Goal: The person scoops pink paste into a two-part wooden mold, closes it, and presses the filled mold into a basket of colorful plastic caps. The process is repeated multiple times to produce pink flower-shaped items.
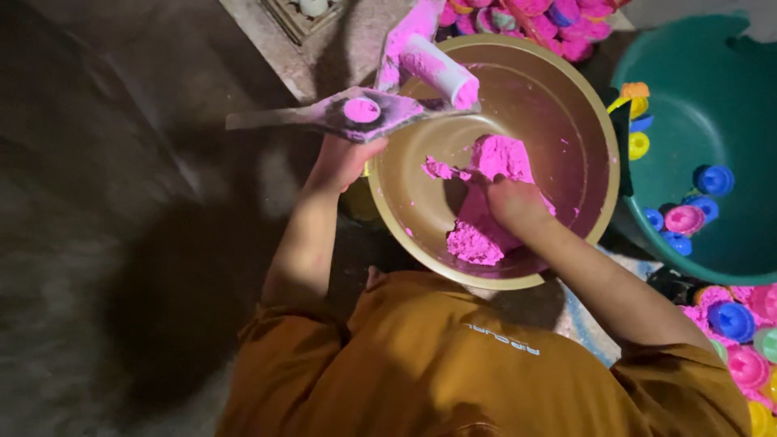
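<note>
Pink damp powder (484,202) lies heaped in the brass-coloured basin (583,105), right hand (511,202) buried in it, fingers hidden. Left hand (344,158) grips the powder-caked mould (360,112) over the basin's left rim, its long axis running left-right.

Green tub (688,73) at right on the floor (121,202), its rim just beside a brass bowl. Inside the tub: loose blue caps (712,180), one pink cap (684,218), yellow and orange caps (637,121) along the left wall. Heap of pink and blue caps (538,20) at top, beyond the bowl. Another pile of caps (740,340), pink, blue, yellow and green, at the lower right corner. Small wooden crate (303,16) at top edge, white item inside, contents unclear. Dark floor fills the left side, shadowed.
</note>
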